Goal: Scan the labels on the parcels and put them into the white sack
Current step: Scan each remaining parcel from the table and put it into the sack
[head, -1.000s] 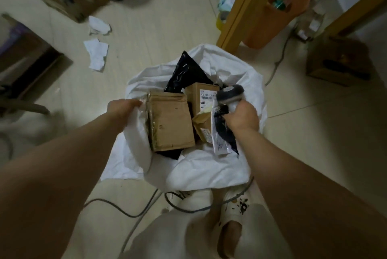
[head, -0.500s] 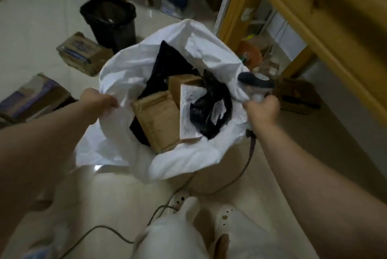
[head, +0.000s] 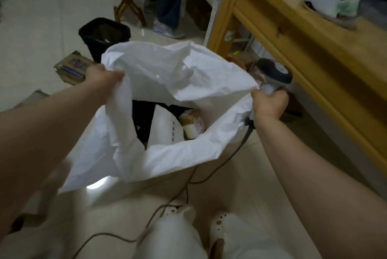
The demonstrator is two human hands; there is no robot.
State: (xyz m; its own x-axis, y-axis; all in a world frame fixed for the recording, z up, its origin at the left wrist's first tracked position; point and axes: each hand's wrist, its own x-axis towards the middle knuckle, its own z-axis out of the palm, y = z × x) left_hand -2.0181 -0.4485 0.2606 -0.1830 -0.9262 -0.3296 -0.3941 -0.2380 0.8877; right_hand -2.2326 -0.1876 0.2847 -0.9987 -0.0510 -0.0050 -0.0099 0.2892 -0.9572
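Left hand [head: 102, 79] holds white sack [head: 159, 74]; right hand [head: 270, 104] holds scanner [head: 274, 73], perhaps sack.

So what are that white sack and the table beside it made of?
The white sack looks like thin woven plastic, matte: it creases sharply and holds stiff folds, though any weave is too blurred to see. The table looks like varnished pale wood: yellowish, glossy, with a dark knot-like mark.

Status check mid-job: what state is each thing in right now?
sack: mouth held open, parcels inside.
left hand: grips sack's left rim.
right hand: grips scanner and sack's right rim.
scanner: held, head up, cord hanging.
parcels: in the sack, partly hidden.
bin: upright, open-topped.
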